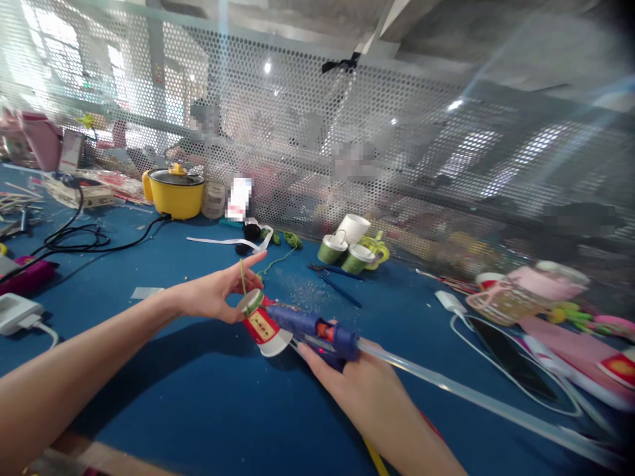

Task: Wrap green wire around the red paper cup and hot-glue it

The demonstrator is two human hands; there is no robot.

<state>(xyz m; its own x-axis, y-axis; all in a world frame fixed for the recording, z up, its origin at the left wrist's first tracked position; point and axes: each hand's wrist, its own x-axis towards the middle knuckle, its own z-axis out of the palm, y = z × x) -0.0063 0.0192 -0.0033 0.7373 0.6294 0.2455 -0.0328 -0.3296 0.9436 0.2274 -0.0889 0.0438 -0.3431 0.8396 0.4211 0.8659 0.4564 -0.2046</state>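
My left hand holds a small red and white paper cup by its narrow end, thumb against the side and index finger stretched out. Green yarn runs over the fingers of that hand, and a green band wraps the cup's narrow end. The cup is tilted, its wide white end toward the lower right. In my right hand is a blue glue gun, its nozzle at the cup's side near the green band. A long clear glue stick sticks out of its back. Whether the nozzle touches the cup, I cannot tell.
Blue-handled pliers and several green-wrapped cups stand or lie ahead. At right are a phone with a white cable and a jar. A yellow electric pot, black cables and a white charger occupy the left.
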